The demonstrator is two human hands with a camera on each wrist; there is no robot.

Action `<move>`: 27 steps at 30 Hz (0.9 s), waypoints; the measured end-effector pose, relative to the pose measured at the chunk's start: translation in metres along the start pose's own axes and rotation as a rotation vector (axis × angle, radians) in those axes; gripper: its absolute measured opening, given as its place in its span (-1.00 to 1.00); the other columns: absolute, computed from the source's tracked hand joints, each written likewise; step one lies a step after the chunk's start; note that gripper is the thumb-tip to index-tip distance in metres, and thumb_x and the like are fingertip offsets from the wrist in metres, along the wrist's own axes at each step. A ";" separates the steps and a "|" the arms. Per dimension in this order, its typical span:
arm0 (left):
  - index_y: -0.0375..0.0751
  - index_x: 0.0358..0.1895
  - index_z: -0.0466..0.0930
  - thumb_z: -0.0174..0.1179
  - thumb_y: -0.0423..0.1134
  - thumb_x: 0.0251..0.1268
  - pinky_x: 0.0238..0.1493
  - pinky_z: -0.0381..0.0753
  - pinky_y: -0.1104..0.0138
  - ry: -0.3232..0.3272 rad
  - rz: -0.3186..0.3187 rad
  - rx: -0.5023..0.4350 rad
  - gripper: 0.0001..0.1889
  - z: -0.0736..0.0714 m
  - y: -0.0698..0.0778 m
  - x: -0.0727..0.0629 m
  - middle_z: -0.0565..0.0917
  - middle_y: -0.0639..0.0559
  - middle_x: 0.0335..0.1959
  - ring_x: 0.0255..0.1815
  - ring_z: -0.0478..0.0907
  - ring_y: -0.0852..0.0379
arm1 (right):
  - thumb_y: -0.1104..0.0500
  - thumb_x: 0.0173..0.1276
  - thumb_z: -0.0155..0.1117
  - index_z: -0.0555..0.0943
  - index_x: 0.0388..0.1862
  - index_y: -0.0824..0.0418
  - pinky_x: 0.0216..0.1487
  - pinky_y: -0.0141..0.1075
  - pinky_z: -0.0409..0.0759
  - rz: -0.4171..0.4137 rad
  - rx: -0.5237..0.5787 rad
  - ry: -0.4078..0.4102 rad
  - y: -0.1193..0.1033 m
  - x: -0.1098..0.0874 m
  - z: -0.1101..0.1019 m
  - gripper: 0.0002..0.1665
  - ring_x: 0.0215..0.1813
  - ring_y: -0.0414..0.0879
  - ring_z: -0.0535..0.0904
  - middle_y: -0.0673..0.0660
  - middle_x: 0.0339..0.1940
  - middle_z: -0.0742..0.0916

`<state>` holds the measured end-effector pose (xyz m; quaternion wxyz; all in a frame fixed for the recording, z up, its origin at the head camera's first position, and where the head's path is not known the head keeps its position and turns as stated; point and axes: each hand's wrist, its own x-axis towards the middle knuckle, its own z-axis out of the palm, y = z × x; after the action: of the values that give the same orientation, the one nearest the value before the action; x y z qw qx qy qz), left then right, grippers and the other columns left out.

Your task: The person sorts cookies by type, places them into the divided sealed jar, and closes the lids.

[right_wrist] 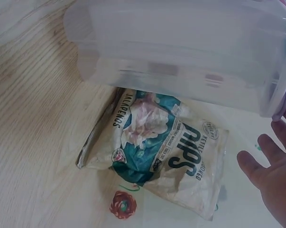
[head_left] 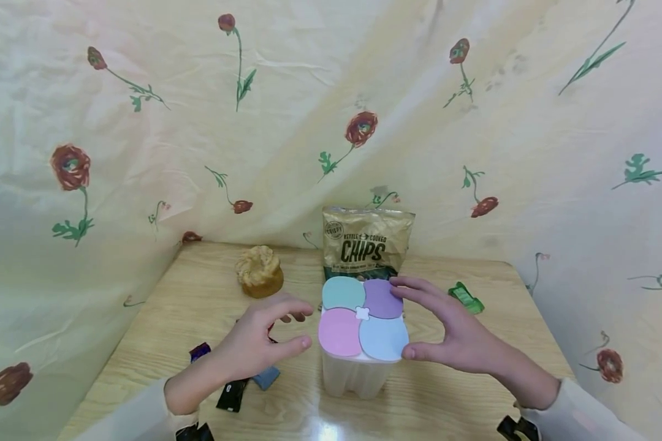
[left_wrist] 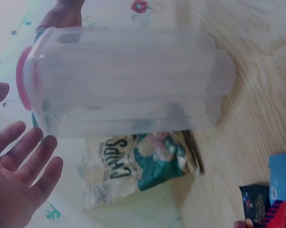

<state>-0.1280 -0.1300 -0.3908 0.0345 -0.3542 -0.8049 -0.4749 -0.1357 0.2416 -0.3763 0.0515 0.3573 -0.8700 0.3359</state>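
A tall translucent storage container [head_left: 358,376] stands upright on the table, topped by a white lid with teal, purple, pink and blue flaps [head_left: 339,331]. My right hand [head_left: 455,331] is at the lid's right side, fingertips on the purple flap and thumb by the blue flap's corner. In the right wrist view a fingertip meets the lid's rim [right_wrist: 281,90]. To the left of the container, my left hand [head_left: 267,337] hovers with relaxed, spread fingers and holds nothing. Behind the container stands a gold and green chips bag [head_left: 366,242], its lower part hidden.
A round bun-like pastry [head_left: 259,272] sits at the back left. Small packets lie near my left hand: purple [head_left: 200,351], black [head_left: 232,395] and blue [head_left: 266,377], with something red [left_wrist: 281,217] beside them. A green packet [head_left: 466,297] lies at the right. Flowered cloth [head_left: 287,122] hangs behind the table.
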 end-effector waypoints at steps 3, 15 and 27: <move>0.02 0.20 0.64 0.41 -0.20 0.33 0.01 0.65 0.26 0.009 0.072 -0.028 -0.61 0.002 0.005 0.002 0.69 0.13 0.10 0.04 0.61 0.13 | -0.05 0.00 0.71 0.38 0.57 -0.03 0.26 0.32 0.45 -0.002 0.010 -0.009 0.000 0.000 0.000 0.13 0.57 -0.04 0.32 0.01 0.60 0.38; -0.01 0.08 0.72 0.50 -0.21 0.23 0.13 0.63 0.25 0.002 0.208 -0.008 -0.66 0.010 0.019 0.013 0.69 0.12 0.06 0.11 0.60 0.15 | -0.07 -0.03 0.72 0.39 0.56 -0.04 0.27 0.25 0.48 0.013 -0.016 -0.013 -0.001 0.002 0.000 0.15 0.56 -0.04 0.34 0.00 0.59 0.39; 0.02 -0.08 0.79 0.52 -0.21 0.20 0.10 0.60 0.28 -0.040 0.242 0.069 -0.77 0.010 0.019 0.018 0.67 0.15 0.03 0.11 0.54 0.17 | -0.11 -0.05 0.73 0.42 0.54 -0.05 0.28 0.12 0.54 0.001 -0.020 -0.007 0.001 0.003 -0.001 0.13 0.53 -0.05 0.40 -0.04 0.56 0.43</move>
<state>-0.1274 -0.1068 -0.3753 0.0876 -0.4569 -0.7725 -0.4322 -0.1387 0.2408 -0.3746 0.0519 0.3576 -0.8736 0.3261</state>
